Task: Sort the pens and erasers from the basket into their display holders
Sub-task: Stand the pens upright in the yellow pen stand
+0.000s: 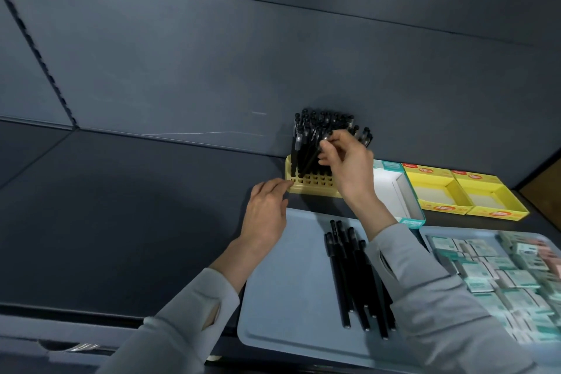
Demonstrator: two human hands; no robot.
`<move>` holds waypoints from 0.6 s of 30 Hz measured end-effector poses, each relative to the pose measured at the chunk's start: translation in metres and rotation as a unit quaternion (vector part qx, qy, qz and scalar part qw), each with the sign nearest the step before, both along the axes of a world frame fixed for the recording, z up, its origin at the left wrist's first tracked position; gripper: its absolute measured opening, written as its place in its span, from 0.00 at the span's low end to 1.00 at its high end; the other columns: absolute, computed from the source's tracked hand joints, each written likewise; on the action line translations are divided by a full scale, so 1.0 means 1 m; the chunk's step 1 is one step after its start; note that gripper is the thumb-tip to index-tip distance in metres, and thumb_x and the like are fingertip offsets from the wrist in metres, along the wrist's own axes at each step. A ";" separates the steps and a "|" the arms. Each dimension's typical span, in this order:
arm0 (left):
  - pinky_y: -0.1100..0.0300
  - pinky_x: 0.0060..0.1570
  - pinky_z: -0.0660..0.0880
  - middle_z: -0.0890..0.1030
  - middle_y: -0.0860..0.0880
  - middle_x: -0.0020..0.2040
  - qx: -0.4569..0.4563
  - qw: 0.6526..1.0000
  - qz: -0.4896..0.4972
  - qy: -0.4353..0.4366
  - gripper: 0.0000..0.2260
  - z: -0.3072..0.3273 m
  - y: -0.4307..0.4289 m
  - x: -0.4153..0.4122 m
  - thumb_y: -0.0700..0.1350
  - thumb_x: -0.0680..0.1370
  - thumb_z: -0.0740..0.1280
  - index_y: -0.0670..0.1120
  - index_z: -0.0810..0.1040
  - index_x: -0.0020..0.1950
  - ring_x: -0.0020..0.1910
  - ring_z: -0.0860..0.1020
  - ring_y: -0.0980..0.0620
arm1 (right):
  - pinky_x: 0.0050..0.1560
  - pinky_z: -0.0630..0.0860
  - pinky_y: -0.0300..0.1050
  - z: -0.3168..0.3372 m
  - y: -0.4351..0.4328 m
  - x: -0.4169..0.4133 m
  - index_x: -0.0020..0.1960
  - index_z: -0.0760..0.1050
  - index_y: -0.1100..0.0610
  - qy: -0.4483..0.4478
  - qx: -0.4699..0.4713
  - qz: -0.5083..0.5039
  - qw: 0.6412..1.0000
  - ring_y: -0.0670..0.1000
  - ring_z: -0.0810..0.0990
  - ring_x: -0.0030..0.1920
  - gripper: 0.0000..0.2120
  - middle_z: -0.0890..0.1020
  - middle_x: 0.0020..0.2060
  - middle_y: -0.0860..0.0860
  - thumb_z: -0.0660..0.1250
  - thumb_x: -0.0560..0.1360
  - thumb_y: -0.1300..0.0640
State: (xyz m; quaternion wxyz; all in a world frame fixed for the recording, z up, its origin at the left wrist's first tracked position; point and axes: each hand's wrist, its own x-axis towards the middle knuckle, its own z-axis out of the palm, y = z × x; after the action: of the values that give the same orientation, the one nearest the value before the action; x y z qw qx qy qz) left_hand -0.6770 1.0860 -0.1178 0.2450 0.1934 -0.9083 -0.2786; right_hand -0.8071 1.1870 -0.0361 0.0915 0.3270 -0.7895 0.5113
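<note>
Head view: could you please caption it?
Right hand pinches a black pen above the yellow holder; left hand touches its corner.

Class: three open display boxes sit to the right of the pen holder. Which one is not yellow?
The white box with teal trim, directly beside the pen holder; the middle box and the far-right box are both yellow.

Standing pens (321, 130) fill the back rows of the holder (309, 182); its front holes are free. The left hand (267, 206) blocks its 8 o'clock corner, the right hand (346, 161) its 4 o'clock side, a white box (391, 191) 3 o'clock. The shelf (151, 191) at 9 o'clock is open.
</note>
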 end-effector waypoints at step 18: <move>0.57 0.72 0.56 0.68 0.47 0.73 -0.045 0.996 0.001 -0.075 0.21 0.012 0.013 0.009 0.38 0.81 0.59 0.44 0.65 0.76 0.72 0.61 0.44 | 0.53 0.80 0.54 0.012 0.015 0.008 0.57 0.81 0.57 -0.008 0.126 0.011 0.992 0.53 0.85 0.42 0.12 0.86 0.43 0.52 0.72 0.75 0.57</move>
State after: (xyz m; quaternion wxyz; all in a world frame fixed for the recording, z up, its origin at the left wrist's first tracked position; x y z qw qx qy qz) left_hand -0.6675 1.0993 -0.1057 0.1846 0.2036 -0.9355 -0.2222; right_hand -0.7992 1.2025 -0.0241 0.0376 0.3408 -0.8447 0.4109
